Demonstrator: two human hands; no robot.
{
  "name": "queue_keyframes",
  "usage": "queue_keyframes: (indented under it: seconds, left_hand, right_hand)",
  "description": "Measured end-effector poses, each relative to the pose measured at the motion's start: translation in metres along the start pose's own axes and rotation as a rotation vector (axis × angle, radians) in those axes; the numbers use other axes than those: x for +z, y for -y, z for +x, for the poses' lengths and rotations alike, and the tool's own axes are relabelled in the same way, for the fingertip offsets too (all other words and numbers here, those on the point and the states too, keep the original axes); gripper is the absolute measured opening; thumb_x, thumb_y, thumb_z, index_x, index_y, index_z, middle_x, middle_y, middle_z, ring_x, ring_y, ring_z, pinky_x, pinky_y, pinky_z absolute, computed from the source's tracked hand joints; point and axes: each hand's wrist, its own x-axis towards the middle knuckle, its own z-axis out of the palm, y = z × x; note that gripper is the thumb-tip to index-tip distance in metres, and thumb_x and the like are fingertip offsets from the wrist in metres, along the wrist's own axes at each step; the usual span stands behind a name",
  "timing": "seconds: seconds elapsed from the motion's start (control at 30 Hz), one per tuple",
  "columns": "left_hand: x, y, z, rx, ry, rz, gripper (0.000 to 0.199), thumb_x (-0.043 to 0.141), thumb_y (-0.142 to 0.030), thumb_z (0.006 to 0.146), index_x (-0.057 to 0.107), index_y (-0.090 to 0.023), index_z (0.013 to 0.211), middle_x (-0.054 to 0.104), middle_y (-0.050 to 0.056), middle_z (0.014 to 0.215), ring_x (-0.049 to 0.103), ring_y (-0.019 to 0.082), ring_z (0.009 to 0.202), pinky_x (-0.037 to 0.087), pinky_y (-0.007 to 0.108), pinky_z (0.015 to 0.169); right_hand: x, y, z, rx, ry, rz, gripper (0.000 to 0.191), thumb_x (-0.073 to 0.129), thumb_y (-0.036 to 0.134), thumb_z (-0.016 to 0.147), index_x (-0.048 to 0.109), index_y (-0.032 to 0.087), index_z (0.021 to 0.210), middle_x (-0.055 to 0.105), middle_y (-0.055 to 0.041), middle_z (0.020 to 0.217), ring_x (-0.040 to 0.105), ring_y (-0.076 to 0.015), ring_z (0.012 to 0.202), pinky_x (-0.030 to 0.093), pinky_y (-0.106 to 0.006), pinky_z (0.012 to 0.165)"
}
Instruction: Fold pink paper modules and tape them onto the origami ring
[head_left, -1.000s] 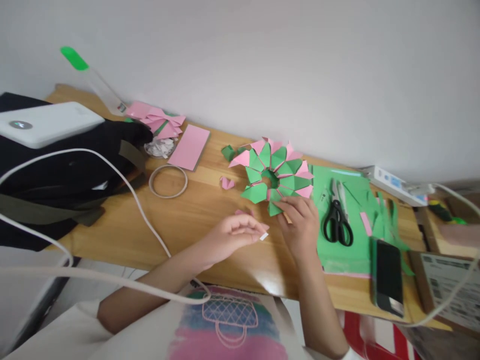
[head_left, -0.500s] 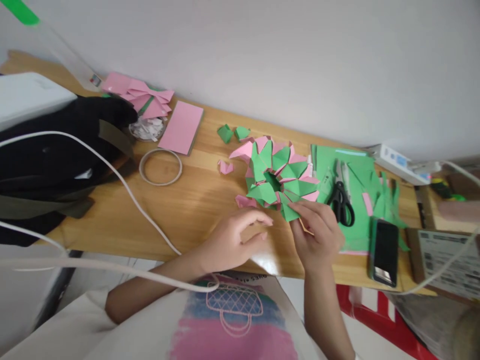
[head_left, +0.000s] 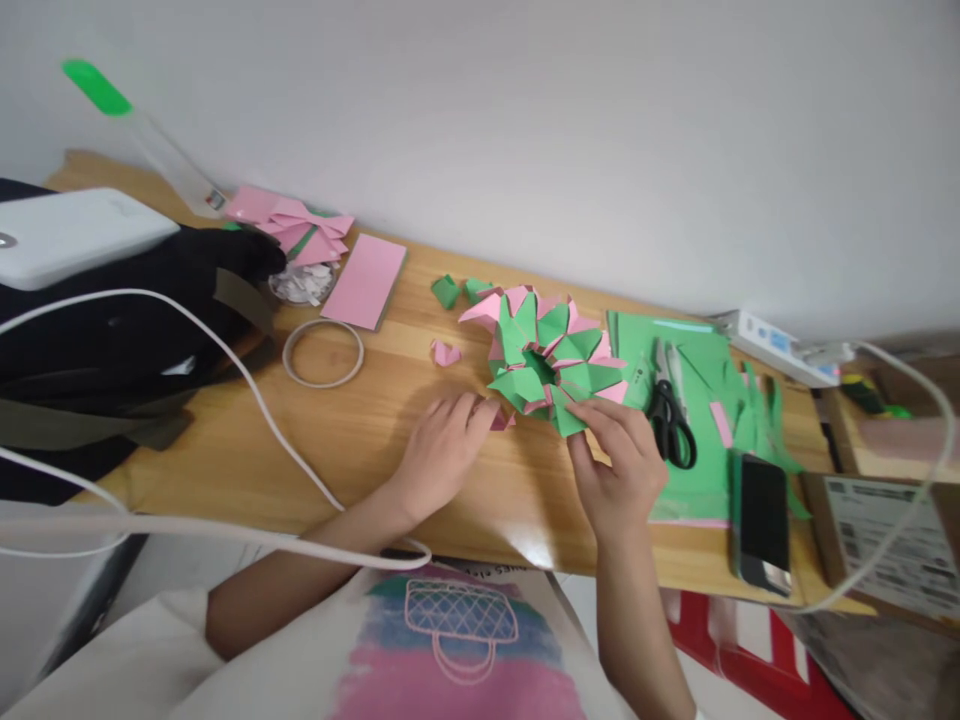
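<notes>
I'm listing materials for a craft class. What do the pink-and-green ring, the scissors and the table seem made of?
Pink-and-green ring: matt paper, by its sharp folds and thin edges. Scissors: grey blades, probably metal; black handles, likely plastic, from their even colour. Table: wood or wood-look laminate, glossy, given the grain and bright reflection.

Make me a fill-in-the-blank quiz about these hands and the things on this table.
1. The right hand pinches the folded-paper ring by a flap coloured ____.
2. The left hand is at a small folded piece coloured ____.
3. The scissors on the green sheets have handles coloured ____.
4. In the picture, the smartphone lies to the ____ of the scissors.

Missing words: green; pink; black; right.
</notes>
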Motion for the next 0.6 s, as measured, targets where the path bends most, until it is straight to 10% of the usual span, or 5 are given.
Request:
queue_keyframes:
  seconds: [0.23,0.6]
  left_hand:
    - [-0.006,0.015,-0.007,-0.016,-0.038,-0.051,0.024,0.044,-0.010,0.089,0.055,-0.013,0.110,0.063,0.010,0.094,0.056,0.026,0.088,0.047,0.038,0.076]
    - [-0.015,0.012,0.003,0.365,-0.054,0.066,0.033,0.042,-0.010,0.094,0.053,-0.022,0.122,0.066,0.008,0.098,0.059,0.020,0.091,0.040,0.031,0.075]
  right_hand:
    - [0.001,0.000,-0.004,0.024,0.012,0.027,0.029,0.062,0.004,0.077,0.065,0.023,0.099,0.069,-0.0040,0.091,0.065,-0.0167,0.086,0.053,-0.031,0.075]
    - [0.002,-0.001,-0.001,0.021,-0.006,0.044,0.029,0.061,0.005,0.078,0.065,0.024,0.100,0.069,-0.0041,0.092,0.065,-0.0172,0.087,0.053,-0.032,0.076]
